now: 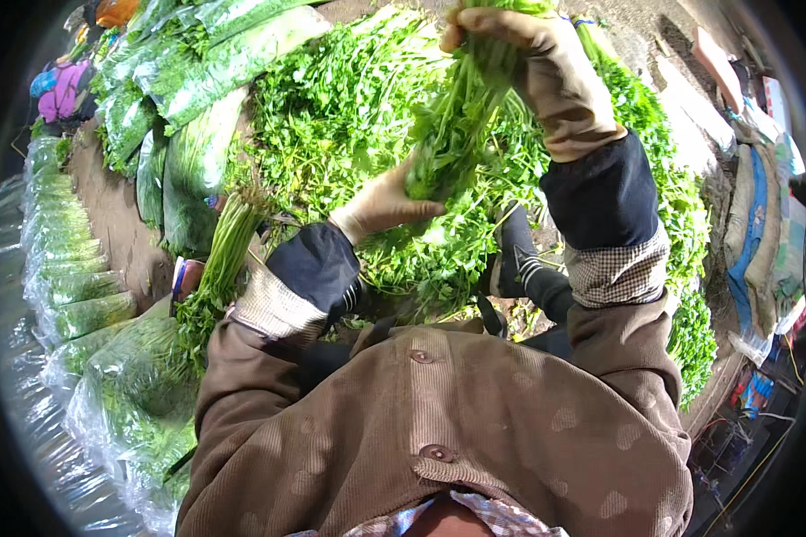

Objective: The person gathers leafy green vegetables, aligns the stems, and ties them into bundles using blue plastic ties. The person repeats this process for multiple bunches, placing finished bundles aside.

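One long-stemmed, green leafy bunch [457, 125]: held up between the hands, above the heap. Right hand [537, 54], tan-gloved: clenched around its upper part. Left hand [381, 202], tan-gloved: at its lower leafy end; closure cannot be told. Seemingly done: green bundles in clear plastic sleeves [201, 174], leftward. Seemingly left: broad heap of unbagged, bright-green leafy stalks [345, 94].

Tilted bunch of leafy green stalks [461, 125]
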The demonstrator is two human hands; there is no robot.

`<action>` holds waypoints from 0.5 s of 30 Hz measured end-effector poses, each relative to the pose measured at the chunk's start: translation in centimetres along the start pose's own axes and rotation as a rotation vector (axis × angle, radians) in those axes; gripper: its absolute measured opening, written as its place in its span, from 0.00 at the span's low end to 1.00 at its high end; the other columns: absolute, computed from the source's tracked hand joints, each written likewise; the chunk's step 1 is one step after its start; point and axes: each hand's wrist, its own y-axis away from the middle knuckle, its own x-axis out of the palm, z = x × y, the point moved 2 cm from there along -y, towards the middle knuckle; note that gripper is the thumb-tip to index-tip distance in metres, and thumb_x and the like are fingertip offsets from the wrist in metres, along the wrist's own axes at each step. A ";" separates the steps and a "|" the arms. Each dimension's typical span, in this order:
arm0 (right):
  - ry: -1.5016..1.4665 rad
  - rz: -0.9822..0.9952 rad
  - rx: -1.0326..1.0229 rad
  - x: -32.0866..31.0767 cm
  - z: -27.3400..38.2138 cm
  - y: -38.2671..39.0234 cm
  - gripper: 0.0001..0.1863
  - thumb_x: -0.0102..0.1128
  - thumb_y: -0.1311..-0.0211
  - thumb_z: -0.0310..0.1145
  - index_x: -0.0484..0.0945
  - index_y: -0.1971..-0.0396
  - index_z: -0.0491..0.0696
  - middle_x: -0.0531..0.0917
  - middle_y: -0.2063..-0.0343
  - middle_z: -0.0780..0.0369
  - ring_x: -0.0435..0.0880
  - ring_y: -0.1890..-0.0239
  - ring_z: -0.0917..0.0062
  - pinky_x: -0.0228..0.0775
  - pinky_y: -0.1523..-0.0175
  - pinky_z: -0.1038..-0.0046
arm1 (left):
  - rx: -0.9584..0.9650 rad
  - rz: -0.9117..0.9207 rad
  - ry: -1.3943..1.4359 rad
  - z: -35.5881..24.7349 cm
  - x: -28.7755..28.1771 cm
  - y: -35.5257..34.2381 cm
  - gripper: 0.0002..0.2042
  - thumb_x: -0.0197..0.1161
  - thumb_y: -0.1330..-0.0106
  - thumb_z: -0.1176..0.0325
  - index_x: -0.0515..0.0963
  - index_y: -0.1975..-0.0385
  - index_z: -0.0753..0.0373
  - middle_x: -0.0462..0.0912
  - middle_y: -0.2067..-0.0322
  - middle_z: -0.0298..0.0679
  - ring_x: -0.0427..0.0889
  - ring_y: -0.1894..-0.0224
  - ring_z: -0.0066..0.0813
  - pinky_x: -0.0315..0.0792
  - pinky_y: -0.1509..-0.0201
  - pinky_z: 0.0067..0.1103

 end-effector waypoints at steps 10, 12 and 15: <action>0.322 0.456 -0.435 11.4 6.8 2.2 0.14 0.61 0.31 0.38 0.81 0.70 0.42 0.82 0.77 0.62 0.81 0.73 0.81 0.73 0.65 0.79 | 0.410 -0.207 0.456 -4.9 2.1 7.3 0.48 0.83 0.53 0.54 0.61 0.33 0.65 0.78 0.46 0.40 0.77 0.44 0.33 0.72 0.38 0.29; -0.428 0.072 0.079 11.6 4.6 3.3 0.14 0.65 0.34 0.32 0.79 0.51 0.43 0.85 0.65 0.64 0.83 0.64 0.78 0.75 0.59 0.78 | 0.456 -0.331 0.639 -7.0 3.7 9.2 0.23 0.79 0.46 0.70 0.76 0.53 0.65 0.83 0.62 0.34 0.82 0.60 0.25 0.76 0.51 0.24; -0.161 0.062 -0.190 13.1 2.7 6.3 0.42 0.63 0.36 0.56 0.63 0.31 0.44 0.71 0.35 0.55 0.69 0.32 0.72 0.60 0.32 0.66 | 0.297 -0.643 0.617 -5.2 3.3 11.9 0.14 0.73 0.42 0.73 0.82 0.56 0.66 0.86 0.63 0.35 0.84 0.61 0.24 0.77 0.56 0.20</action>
